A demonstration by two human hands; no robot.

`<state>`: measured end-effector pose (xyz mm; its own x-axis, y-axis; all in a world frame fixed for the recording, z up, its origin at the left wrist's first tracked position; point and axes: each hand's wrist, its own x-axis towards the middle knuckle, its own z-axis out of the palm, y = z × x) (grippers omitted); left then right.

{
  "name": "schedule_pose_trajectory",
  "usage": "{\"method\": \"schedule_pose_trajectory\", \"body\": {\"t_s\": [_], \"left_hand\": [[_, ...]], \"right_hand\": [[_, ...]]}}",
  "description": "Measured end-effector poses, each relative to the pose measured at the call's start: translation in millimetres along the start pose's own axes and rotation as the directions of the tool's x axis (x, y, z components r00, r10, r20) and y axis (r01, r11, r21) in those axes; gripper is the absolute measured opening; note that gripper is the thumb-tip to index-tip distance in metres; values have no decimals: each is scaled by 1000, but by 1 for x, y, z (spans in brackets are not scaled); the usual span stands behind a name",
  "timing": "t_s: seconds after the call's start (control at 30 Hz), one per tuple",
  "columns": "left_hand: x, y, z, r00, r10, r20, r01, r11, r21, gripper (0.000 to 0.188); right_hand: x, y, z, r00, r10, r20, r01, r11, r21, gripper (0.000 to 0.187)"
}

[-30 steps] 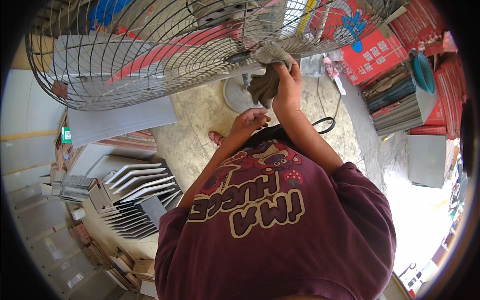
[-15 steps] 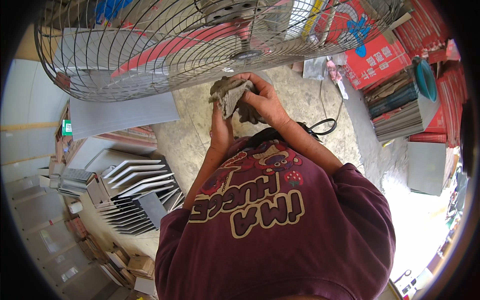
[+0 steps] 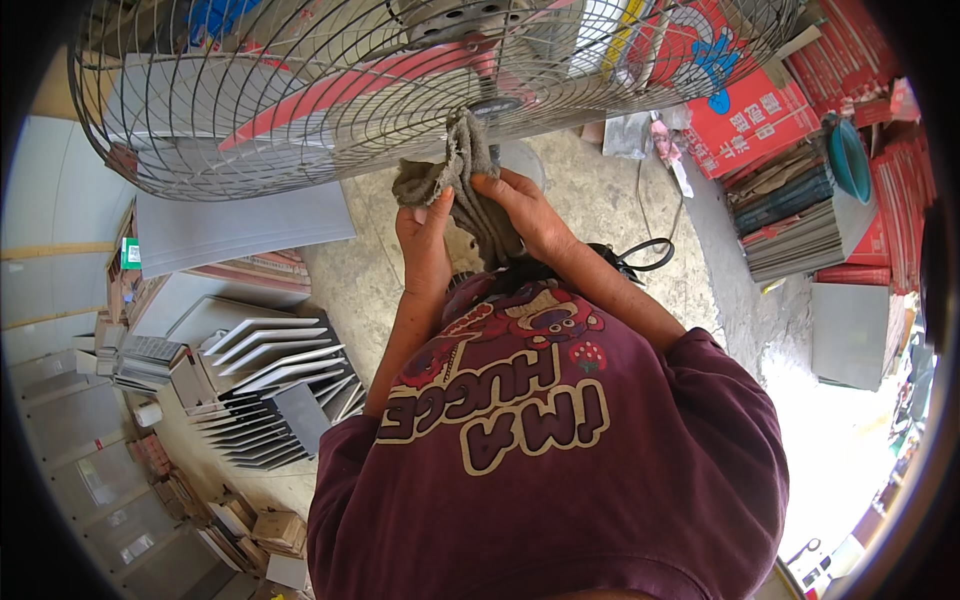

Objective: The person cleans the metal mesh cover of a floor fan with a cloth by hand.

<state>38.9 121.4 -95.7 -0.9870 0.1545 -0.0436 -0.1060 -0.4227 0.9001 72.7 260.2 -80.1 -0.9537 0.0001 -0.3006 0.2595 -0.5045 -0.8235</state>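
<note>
Bare concrete floor [image 3: 600, 200] made up the work area, with grey panels fanned in a rack [image 3: 270, 385] to the person's left and stacks of red cartons [image 3: 760, 120] and flat grey boards [image 3: 800, 235] to the right. A black cable [image 3: 645, 255] lay coiled on the floor behind the hands.

A large fan stood directly ahead. Its round wire guard [image 3: 300, 110] filled the upper part of the view, and red blades [image 3: 330, 95] showed through the wires. The hub [image 3: 495, 105] sat at the centre of the guard.

The grey cloth [image 3: 465, 170] was held between both hands, just below the hub, with its upper end touching or almost touching the guard; which of the two could not be told.

- Left hand [image 3: 425, 235]: closed on the lower left fold of the cloth, thumb pressed over the fabric.
- Right hand [image 3: 520, 205]: closed on the right side of the cloth, fingers wrapped over the hanging part.

Handling judgement: the cloth appeared soft, limp and light. It bunched and draped where unsupported, so it would not hold a shape. It looked worn and rough in texture, hence unlikely to slip. It was not fragile. A bunched grip in the palm would likely control it best; loose ends could catch on the guard wires.
</note>
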Motion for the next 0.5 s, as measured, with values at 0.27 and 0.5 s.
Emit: {"method": "schedule_pose_trajectory", "body": {"t_s": [0.27,0.5], "left_hand": [[9,17,7,995,83,-53,-81,996,44,31],[30,18,-10,959,280,-44,-251,911,328,20]], "right_hand": [[-3,1,0,988,-40,150,49,997,-58,48],[0,7,-4,990,0,142,15,995,-102,49]]}}
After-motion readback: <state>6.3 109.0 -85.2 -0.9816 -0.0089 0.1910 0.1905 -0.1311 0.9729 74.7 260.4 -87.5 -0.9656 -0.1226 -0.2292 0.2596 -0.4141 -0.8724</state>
